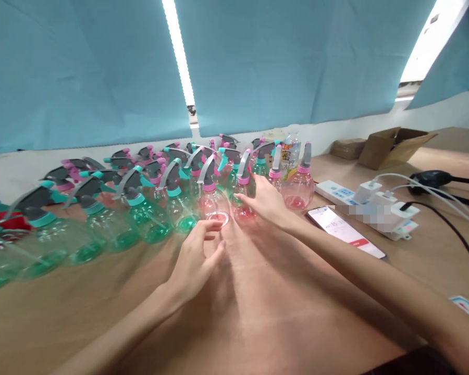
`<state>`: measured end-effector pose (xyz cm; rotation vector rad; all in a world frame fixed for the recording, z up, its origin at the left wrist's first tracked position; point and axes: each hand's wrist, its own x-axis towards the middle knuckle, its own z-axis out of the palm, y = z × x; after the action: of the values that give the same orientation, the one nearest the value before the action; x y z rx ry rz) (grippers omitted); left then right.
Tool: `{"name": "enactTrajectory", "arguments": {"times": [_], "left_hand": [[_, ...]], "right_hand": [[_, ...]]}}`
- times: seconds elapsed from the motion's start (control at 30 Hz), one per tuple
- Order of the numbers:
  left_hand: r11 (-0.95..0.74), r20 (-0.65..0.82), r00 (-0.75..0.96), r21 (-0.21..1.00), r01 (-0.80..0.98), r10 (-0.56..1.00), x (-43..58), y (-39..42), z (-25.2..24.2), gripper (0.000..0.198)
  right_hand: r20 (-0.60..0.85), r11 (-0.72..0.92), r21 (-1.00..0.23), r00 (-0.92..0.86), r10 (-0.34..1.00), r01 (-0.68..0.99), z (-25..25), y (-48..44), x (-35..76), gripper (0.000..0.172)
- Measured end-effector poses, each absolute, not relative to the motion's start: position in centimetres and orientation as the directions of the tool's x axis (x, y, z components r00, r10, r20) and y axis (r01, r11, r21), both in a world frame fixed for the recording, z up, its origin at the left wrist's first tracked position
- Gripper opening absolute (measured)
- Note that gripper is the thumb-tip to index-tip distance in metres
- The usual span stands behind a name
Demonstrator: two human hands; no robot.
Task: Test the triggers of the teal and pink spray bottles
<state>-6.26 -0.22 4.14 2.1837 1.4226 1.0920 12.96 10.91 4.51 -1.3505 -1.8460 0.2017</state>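
Observation:
Many spray bottles stand upright in rows on the brown table. My right hand is at a pink-collared bottle in the front row, its thumb and fingers apart around the bottle's right and near side; whether it touches is hard to tell. My left hand is open and holds nothing, fingers loosely curved, just in front of another pink-collared bottle. Left of that stands a green-bottomed bottle with a teal collar. A further pink bottle stands right of my right hand.
A lit phone lies right of my right forearm, beside a white power strip with plugs and cables. An open cardboard box stands at the back right. Teal-collared bottles fill the left side.

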Motion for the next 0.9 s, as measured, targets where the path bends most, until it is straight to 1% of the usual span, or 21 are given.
{"name": "enactTrajectory", "arguments": {"times": [0.13, 0.3, 0.5, 0.63, 0.73, 0.9], "left_hand": [[-0.428, 0.395, 0.201, 0.653, 0.625, 0.897, -5.7, -0.3, 4.1, 0.023], [-0.417, 0.378, 0.200, 0.673, 0.611, 0.904, -5.1, -0.2, 4.1, 0.023], [-0.409, 0.376, 0.181, 0.716, 0.566, 0.909, -4.5, -0.2, 4.5, 0.020], [-0.387, 0.361, 0.157, 0.758, 0.525, 0.919, -4.1, -0.4, 4.8, 0.019], [-0.372, 0.354, 0.134, 0.785, 0.495, 0.926, -3.9, -0.5, 5.2, 0.018], [-0.348, 0.345, 0.097, 0.812, 0.468, 0.934, -3.7, -0.3, 5.8, 0.022]], "right_hand": [[0.465, 0.361, -0.571, -0.071, 0.882, 0.738, 4.6, 11.5, 12.1, 0.058], [0.446, 0.343, -0.579, -0.065, 0.893, 0.739, 4.6, 11.9, 11.9, 0.046], [0.432, 0.332, -0.578, -0.066, 0.900, 0.746, 4.9, 11.3, 12.4, 0.036], [0.429, 0.355, -0.572, -0.099, 0.898, 0.740, 5.3, 9.8, 13.1, 0.031], [0.435, 0.401, -0.570, -0.150, 0.888, 0.717, 5.3, 8.3, 13.9, 0.030], [0.459, 0.482, -0.537, -0.239, 0.856, 0.692, 4.7, 5.9, 15.0, 0.033]]}}
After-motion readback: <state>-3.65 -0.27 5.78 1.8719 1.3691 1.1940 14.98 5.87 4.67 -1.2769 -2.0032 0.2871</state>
